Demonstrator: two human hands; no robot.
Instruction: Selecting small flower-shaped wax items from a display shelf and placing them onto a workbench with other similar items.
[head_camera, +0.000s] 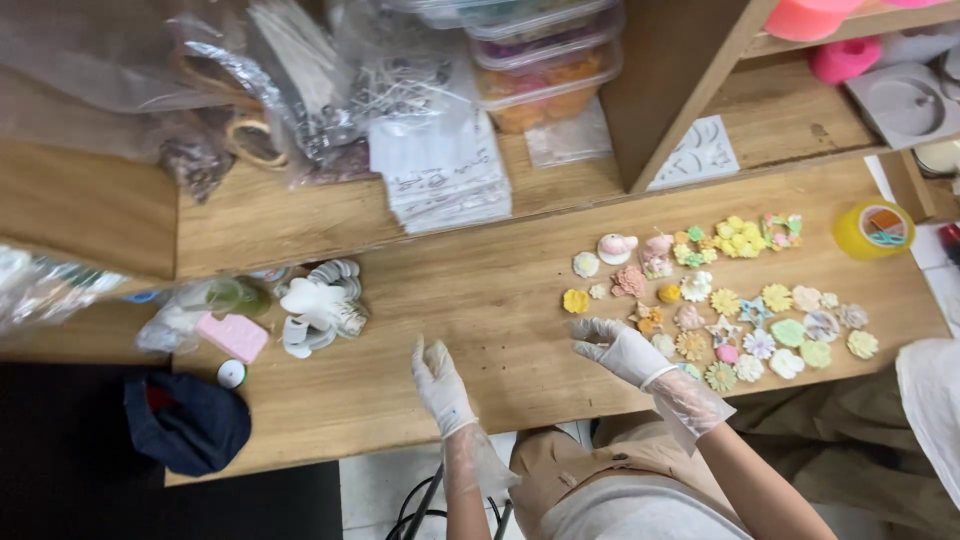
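Observation:
Both my hands wear thin clear gloves over the wooden table. My left hand hovers edge-on near the table's front, fingers straight, holding nothing. My right hand is spread open, palm up, just left of a spread of several small pastel flower-shaped pieces in yellow, pink, green and white. Nothing lies in either hand.
A pile of white moulds and a pink block lie at the left. A dark blue cap hangs over the front edge. Plastic bags, stacked clear tubs and a wooden shelf upright stand behind. A yellow tub sits far right.

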